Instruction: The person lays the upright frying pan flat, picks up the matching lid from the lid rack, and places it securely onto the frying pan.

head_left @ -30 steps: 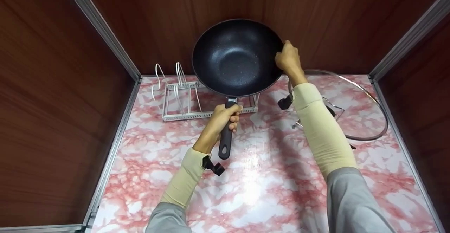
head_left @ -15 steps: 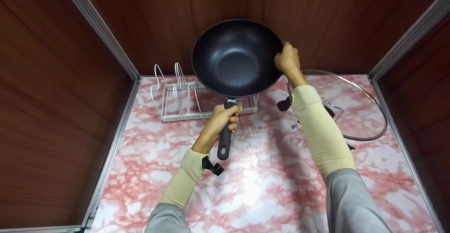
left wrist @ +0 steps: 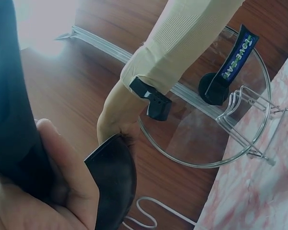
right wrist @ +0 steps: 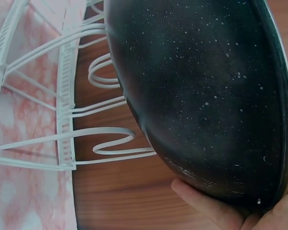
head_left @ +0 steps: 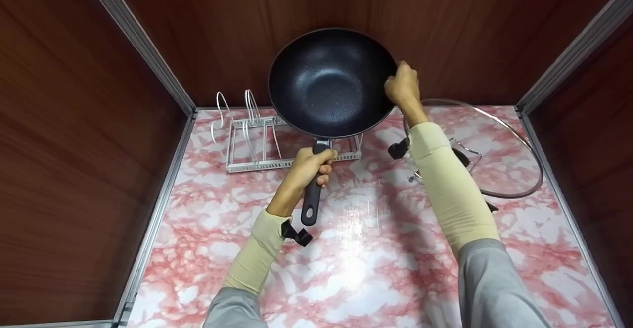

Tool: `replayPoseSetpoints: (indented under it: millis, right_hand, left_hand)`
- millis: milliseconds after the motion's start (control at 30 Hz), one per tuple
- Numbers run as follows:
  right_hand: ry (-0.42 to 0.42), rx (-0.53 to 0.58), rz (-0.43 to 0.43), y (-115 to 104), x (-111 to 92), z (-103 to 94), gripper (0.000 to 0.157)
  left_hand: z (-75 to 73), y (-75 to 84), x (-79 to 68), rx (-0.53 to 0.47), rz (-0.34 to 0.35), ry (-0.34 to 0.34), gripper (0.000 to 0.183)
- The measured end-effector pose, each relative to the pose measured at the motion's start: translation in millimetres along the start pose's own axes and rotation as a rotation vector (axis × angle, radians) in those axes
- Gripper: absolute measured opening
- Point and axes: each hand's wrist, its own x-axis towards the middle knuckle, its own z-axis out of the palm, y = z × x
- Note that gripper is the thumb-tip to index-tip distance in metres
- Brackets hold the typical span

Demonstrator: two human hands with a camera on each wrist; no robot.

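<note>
A black wok (head_left: 332, 83) is held tilted with its dark inner side facing the head camera, over the back part of a white wire pan rack (head_left: 262, 164). My left hand (head_left: 309, 169) grips the wok's dark handle (head_left: 310, 209), thumb lying across it. On the wok's right rim, my right hand (head_left: 403, 88) pinches the edge; in the right wrist view its fingers (right wrist: 206, 201) press the speckled underside (right wrist: 201, 96). Curved white dividers (right wrist: 105, 134) of the rack stand beside and behind that underside. Whether wok and rack touch cannot be told.
To the right, a glass lid (head_left: 536, 169) with a metal rim leans in a small wire stand (head_left: 470, 152), partly behind my right forearm. Dark wooden panels (head_left: 198, 31) rise at the back and both sides. The tabletop (head_left: 346, 268) has a red and white marbled pattern.
The wok's handle has swung slightly left along with my left hand. Both hands keep their hold, and the rack and lid stay put.
</note>
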Motion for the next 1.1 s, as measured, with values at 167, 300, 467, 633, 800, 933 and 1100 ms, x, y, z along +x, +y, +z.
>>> replayPoseSetpoints:
  millis: [167, 300, 467, 633, 800, 933, 1100]
  right_hand:
    - [0.002, 0.007, -0.001, -2.2, -2.4, -1.9, 0.052]
    - [0.006, 0.015, 0.000, -4.3, -4.2, -3.7, 0.050]
    - [-0.013, 0.018, 0.023, -5.7, -6.3, -5.2, 0.051]
    - [-0.041, 0.003, 0.038, -6.6, -6.8, -7.4, 0.052]
    - [-0.061, -0.005, 0.029, -8.4, -7.9, -7.6, 0.056]
    - [-0.079, 0.002, 0.023, -8.5, -9.2, -6.3, 0.061]
    - [-0.094, -0.009, 0.021, -5.9, -11.0, -7.2, 0.069]
  left_hand:
    - [-3.5, 2.7, -1.8, 0.017, 0.014, -0.001, 0.012]
    - [-7.6, 6.6, -4.0, 0.045, 0.015, 0.006, 0.016]
    - [-13.0, 9.6, -7.5, 0.079, 0.000, 0.007, 0.021]
    - [-17.8, 12.2, -12.0, 0.101, -0.028, 0.004, 0.020]
    - [-25.4, 13.1, -14.8, 0.086, -0.042, -0.007, 0.018]
    - [-31.0, 13.5, -18.3, 0.080, -0.053, -0.017, 0.017]
    - [-36.3, 14.7, -23.5, 0.106, -0.071, -0.041, 0.021]
